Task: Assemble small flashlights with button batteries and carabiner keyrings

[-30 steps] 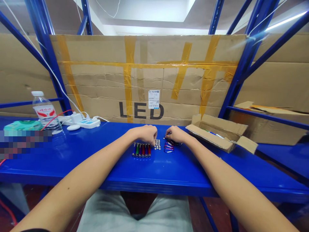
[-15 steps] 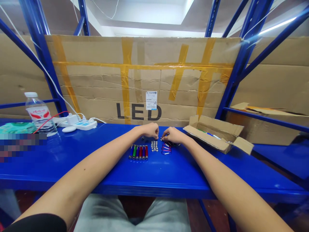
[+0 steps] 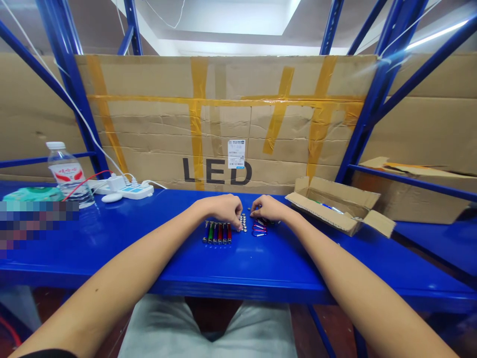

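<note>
Over blue shelf (image 3: 283, 263) | left hand (image 3: 221, 209) curled down | right hand (image 3: 269, 208) curled down

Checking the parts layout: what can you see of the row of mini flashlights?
The row of mini flashlights is about six slim, metal-looking tubes lying parallel and side by side on the blue steel shelf. Colours include green, red and purple, with silvery near ends. The left hand is just above the far ends; contact is unclear.

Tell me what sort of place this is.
Probably a small workshop or warehouse assembly bench: blue steel racking, a cardboard sheet marked LED, and a row of mini flashlights laid out.
</note>
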The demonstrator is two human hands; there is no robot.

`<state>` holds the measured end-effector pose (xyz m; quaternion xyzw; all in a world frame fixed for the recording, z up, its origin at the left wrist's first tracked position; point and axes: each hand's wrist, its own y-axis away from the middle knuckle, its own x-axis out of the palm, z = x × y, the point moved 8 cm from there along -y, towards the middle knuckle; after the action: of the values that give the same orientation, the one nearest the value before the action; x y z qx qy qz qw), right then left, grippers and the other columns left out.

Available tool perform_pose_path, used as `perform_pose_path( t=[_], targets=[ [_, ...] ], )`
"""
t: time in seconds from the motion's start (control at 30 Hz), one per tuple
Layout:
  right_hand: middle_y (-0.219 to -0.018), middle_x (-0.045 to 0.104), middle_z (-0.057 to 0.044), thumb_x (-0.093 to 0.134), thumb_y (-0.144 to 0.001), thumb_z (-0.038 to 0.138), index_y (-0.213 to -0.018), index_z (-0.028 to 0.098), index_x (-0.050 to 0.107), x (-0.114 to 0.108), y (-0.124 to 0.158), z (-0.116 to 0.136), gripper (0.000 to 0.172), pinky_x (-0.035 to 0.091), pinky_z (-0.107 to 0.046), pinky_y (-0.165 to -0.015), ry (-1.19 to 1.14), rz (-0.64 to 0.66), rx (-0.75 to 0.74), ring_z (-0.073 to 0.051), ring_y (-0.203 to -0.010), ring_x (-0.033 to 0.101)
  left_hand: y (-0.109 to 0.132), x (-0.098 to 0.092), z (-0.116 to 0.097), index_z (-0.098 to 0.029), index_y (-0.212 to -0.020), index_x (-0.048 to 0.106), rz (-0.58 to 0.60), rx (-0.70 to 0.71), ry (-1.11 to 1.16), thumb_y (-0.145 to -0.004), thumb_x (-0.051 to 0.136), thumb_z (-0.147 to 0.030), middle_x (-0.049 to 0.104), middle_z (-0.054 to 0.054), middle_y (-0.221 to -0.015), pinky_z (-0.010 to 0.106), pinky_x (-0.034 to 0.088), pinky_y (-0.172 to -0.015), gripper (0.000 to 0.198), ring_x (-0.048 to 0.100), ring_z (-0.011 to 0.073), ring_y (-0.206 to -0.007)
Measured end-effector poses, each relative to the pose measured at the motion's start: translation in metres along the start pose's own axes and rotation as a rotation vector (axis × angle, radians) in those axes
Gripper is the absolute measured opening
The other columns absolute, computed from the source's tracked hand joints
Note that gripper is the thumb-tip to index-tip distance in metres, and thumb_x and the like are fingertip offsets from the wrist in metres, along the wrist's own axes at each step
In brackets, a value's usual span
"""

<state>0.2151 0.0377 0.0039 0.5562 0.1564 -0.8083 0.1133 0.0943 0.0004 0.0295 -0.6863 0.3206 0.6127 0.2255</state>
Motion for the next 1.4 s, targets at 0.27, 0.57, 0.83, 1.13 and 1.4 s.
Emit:
perform_pose_path(
  t=[0.27,0.57,0.83,1.13,1.4],
  targets=[
    [-0.084,0.072,-0.005,0.068,-0.072,0.024,-0.081,0.016,0.074,-0.009,0.005,0.003,0.014,0.043,-0.022,-0.063,-0.01,-0.033,0.011,-0.016,-0.075,0.062,-0.003,0.003,0.001,-0.019,-0.071,0.068,-0.005,-0.022,-0.014,-0.062,0.077,-0.037,0.068,0.001,-0.07,0.024,0.038,-0.058,0.022,0.059,0.0144,-0.066],
    [-0.061,0.055,0.0,0.046,-0.072,0.009,-0.101,0.012,0.058,-0.022,0.009,-0.014,0.031,0.034,-0.023,-0.048,-0.68,-0.152,0.195,-0.01,-0.048,0.043,-0.004,-0.025,0.056,-0.016,-0.088,0.068,-0.197,-0.127,-0.096,-0.077,0.06,-0.032,0.069,0.007,-0.087,0.024,0.039,-0.062,0.02,0.059,0.0156,-0.074],
    [-0.077,0.068,-0.005,0.05,-0.083,0.012,-0.093,0.016,0.051,-0.017,0.013,-0.001,0.011,0.042,-0.022,-0.053,-0.814,-0.069,0.091,-0.011,-0.059,0.056,-0.015,0.009,0.075,-0.016,-0.093,0.069,-0.028,-0.222,-0.091,-0.077,0.065,-0.03,0.069,0.009,-0.092,0.023,0.043,-0.064,0.022,0.061,0.016,-0.076],
    [-0.107,0.071,-0.015,0.044,-0.096,0.028,-0.09,0.016,0.049,-0.022,0.013,-0.011,0.014,0.045,-0.021,-0.048,-0.853,-0.125,0.117,-0.012,-0.059,0.066,-0.015,-0.05,0.025,-0.013,-0.096,0.07,-0.406,0.019,0.139,-0.081,0.057,-0.02,0.071,0.006,-0.085,0.025,0.045,-0.071,0.021,0.062,0.0142,-0.075],
    [-0.068,0.067,-0.005,0.047,-0.09,0.03,-0.084,0.016,0.059,-0.033,0.007,-0.009,0.02,0.045,-0.026,-0.061,-0.309,-0.379,0.031,-0.016,-0.061,0.06,-0.102,-0.096,-0.128,-0.01,-0.092,0.072,-0.402,0.356,-0.103,-0.074,0.055,-0.007,0.072,0.01,-0.09,0.028,0.047,-0.074,0.025,0.062,0.017,-0.079]
  ],
)
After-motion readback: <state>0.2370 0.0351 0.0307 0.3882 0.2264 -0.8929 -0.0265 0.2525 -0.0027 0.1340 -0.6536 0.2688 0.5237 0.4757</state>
